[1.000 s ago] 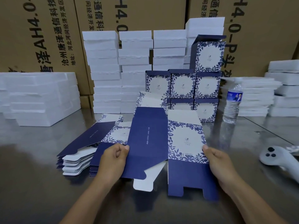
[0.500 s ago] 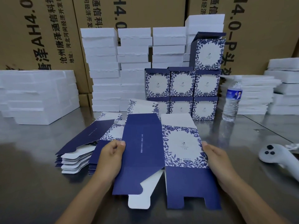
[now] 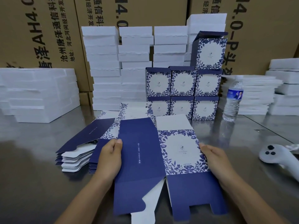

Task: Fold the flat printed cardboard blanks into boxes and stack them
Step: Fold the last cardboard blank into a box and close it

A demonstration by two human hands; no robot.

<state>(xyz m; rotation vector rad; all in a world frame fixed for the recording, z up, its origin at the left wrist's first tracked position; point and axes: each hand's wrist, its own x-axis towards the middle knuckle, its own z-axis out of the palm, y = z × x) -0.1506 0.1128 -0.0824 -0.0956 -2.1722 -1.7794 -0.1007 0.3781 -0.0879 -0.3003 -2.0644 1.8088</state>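
I hold one flat printed cardboard blank (image 3: 160,159) over the steel table, navy panel on the left, floral white panel on the right. My left hand (image 3: 110,157) grips its left edge, thumb on top. My right hand (image 3: 215,159) grips its right edge. The bottom flaps hang toward me. A pile of flat blanks (image 3: 80,149) lies to the left behind the held one. Several folded boxes (image 3: 182,92) stand stacked in rows at the back, with one more box (image 3: 210,52) on top at the right.
White foam slabs are stacked behind (image 3: 105,67), at the left (image 3: 38,96) and at the right (image 3: 258,94). A water bottle (image 3: 233,101) stands right of the boxes. A white controller (image 3: 278,157) lies at the right. Brown cartons (image 3: 40,29) form the back wall.
The held blank has come down and closer to me, and both hands moved with it. The grip on its two side edges is unchanged.
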